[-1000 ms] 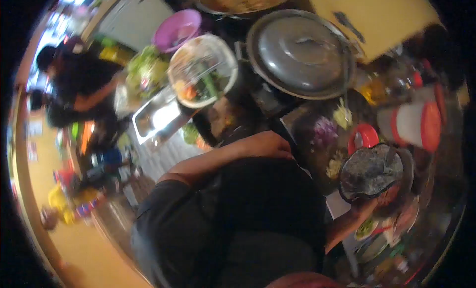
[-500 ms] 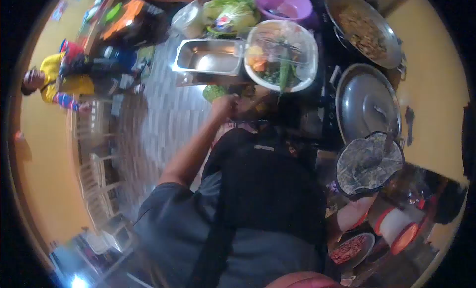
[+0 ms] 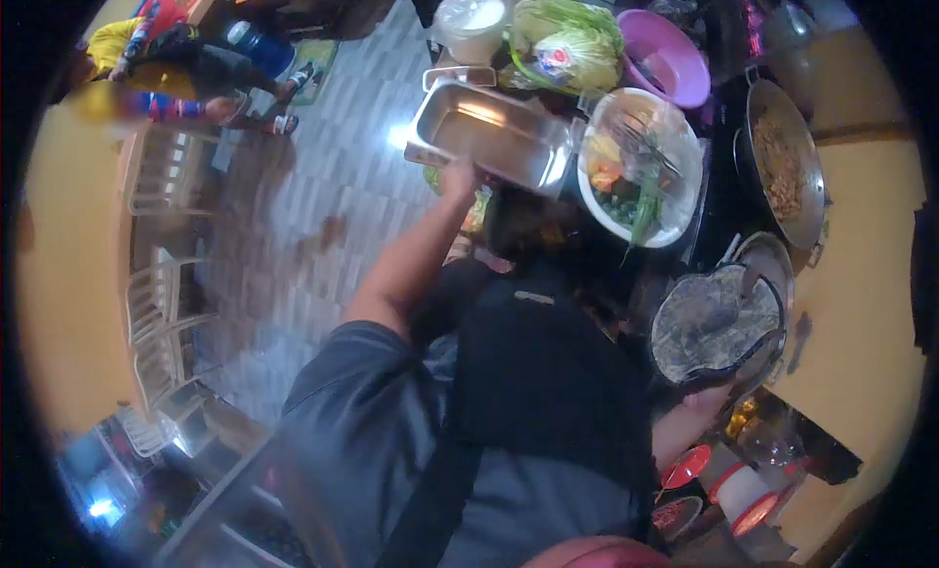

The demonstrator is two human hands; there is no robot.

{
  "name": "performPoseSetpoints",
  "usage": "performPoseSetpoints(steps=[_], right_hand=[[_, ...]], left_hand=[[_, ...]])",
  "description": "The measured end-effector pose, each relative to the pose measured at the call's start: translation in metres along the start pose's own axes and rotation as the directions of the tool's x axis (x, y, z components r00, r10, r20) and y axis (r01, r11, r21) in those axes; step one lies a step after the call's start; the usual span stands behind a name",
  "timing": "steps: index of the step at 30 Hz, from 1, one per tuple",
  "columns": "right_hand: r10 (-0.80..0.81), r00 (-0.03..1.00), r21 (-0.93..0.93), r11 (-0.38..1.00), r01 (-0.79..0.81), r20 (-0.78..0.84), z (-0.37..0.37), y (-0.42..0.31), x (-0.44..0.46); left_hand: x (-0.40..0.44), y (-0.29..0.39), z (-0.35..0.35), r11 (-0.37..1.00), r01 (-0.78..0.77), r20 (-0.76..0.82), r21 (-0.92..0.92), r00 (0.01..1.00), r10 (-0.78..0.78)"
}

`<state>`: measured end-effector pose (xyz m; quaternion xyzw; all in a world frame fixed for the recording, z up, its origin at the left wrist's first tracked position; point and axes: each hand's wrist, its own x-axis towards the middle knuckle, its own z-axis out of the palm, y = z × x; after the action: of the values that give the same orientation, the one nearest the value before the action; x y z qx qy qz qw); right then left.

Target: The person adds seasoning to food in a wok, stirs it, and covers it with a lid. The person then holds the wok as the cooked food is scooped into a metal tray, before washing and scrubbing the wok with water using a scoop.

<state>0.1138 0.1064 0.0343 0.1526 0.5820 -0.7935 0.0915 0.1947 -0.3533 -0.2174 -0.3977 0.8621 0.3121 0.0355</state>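
My left hand (image 3: 460,180) is at the near long side of an empty rectangular steel food pan (image 3: 494,142). It appears to grip the rim; some fingers are hidden. My right forearm (image 3: 690,426) reaches to a camouflage-patterned cloth piece with dark edging (image 3: 714,318), which covers most of my right hand and seems held by it. Part of a round metal lid (image 3: 773,260) shows behind the cloth. Right of the pan stands a white tub (image 3: 590,198) with cut vegetables, green pods and a plastic bag.
Wrapped leafy cabbage (image 3: 567,35), a purple basin (image 3: 680,64) and a bag-covered white container (image 3: 472,25) stand farther back. A large wok of food (image 3: 782,167) is at right. White chairs (image 3: 156,284) line the left wall; a person in yellow (image 3: 112,45) stands beyond.
My left hand has come up to the steel pan, which now looks tilted and nearer. The view has shifted and turned, with the tub and wok farther right. The cloth stays with my right arm.
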Motion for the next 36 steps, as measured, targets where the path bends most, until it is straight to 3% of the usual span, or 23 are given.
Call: performPoseSetpoints(steps=[1,2,3,4,6,8,9,10,12,16,18,19,20,21,22,23,24,25,27,28,29,33,36], right_hand=[[0.017,1.000,0.003,1.000,-0.017,0.002,0.010,0.004,0.000],[0.028,1.000,0.006,1.000,-0.028,-0.002,0.019,0.007,-0.001],[0.036,0.999,0.008,0.999,-0.036,-0.010,0.027,0.012,-0.003],[0.046,0.999,0.006,0.999,-0.045,-0.014,0.037,0.017,-0.004],[0.065,0.998,0.004,0.998,-0.065,-0.026,0.058,0.023,-0.005],[0.075,0.997,0.001,0.997,-0.075,-0.030,0.079,0.028,-0.006],[0.086,0.996,-0.003,0.996,-0.087,-0.034,0.089,0.031,-0.008],[0.090,0.995,0.006,0.996,-0.090,-0.037,0.098,0.034,-0.011],[0.107,0.994,0.008,0.994,-0.107,-0.038,0.117,0.040,-0.014],[0.120,0.991,-0.010,0.993,-0.119,0.062,0.138,0.050,-0.012],[0.114,0.991,-0.020,0.993,-0.113,0.062,0.153,0.050,-0.018],[0.118,0.991,-0.039,0.993,-0.115,0.069,0.159,0.050,-0.023],[0.122,0.990,-0.058,0.991,-0.117,0.076,0.161,0.050,-0.025],[0.162,0.987,0.039,0.986,-0.161,-0.007,0.148,0.056,-0.019],[0.176,0.984,0.093,0.980,-0.176,0.004,0.145,0.063,-0.015],[0.171,0.985,0.058,0.983,-0.171,0.011,0.146,0.067,-0.013],[0.166,0.986,0.024,0.986,-0.166,0.017,0.155,0.069,-0.013],[0.186,0.982,0.051,0.981,-0.187,0.019,0.193,0.059,-0.018],[0.217,0.971,0.028,0.975,-0.221,0.099,0.166,0.079,0.003],[0.174,0.977,0.038,0.983,-0.180,0.120,0.173,0.079,0.005],[0.137,0.982,0.042,0.989,-0.144,0.127,0.178,0.078,0.003],[0.228,0.973,0.121,0.968,-0.222,-0.034,0.145,0.089,0.031],[0.319,0.940,0.009,0.947,-0.321,-0.119,0.161,0.058,0.026]], left_hand=[[-0.019,-0.003,-0.003,0.893,0.145,0.078,-0.426,0.989,-0.124],[-0.039,-0.006,-0.007,0.435,0.253,0.155,-0.864,0.956,-0.248],[-0.058,-0.009,-0.011,-0.015,0.239,0.228,-0.971,0.903,-0.363],[-0.066,-0.024,-0.008,-0.088,0.271,0.284,-0.959,0.883,-0.375],[-0.074,-0.065,0.008,0.108,0.342,0.293,-0.934,0.901,-0.320],[-0.077,-0.083,0.005,0.599,0.224,0.180,-0.769,0.975,-0.133],[-0.074,-0.087,0.006,0.715,0.328,0.326,-0.618,0.934,-0.148],[-0.068,-0.075,-0.004,0.714,0.337,0.346,-0.614,0.928,-0.141],[-0.047,-0.056,-0.013,-0.080,0.551,0.548,-0.831,0.786,-0.287],[-0.022,-0.044,-0.023,-0.076,0.527,0.531,-0.846,0.822,-0.205],[-0.021,-0.038,-0.058,-0.018,0.809,0.803,-0.588,0.586,0.108],[-0.016,-0.035,-0.071,0.005,0.806,0.801,-0.592,0.588,0.114],[-0.012,-0.032,-0.082,0.450,0.696,0.820,-0.559,0.544,0.178],[-0.003,-0.027,-0.091,0.797,0.413,0.845,-0.441,0.491,0.214],[0.005,-0.006,-0.099,0.900,0.192,0.685,-0.392,0.714,0.146],[0.015,0.020,-0.113,0.952,-0.216,0.351,-0.216,0.893,0.282],[0.033,0.047,-0.120,0.950,-0.258,0.235,-0.175,0.926,0.295],[0.061,0.052,-0.093,0.843,-0.532,-0.031,-0.085,0.847,0.531],[0.113,0.087,-0.052,0.781,-0.591,0.134,0.201,0.806,0.576],[0.168,0.074,0.039,0.785,-0.553,0.284,0.280,0.829,0.482],[0.152,0.102,0.000,0.829,-0.529,0.359,0.181,0.820,0.445],[0.176,0.117,0.033,0.937,-0.306,0.337,0.170,0.911,0.236],[0.170,0.141,0.017,0.986,-0.127,0.292,0.113,0.952,0.089]])
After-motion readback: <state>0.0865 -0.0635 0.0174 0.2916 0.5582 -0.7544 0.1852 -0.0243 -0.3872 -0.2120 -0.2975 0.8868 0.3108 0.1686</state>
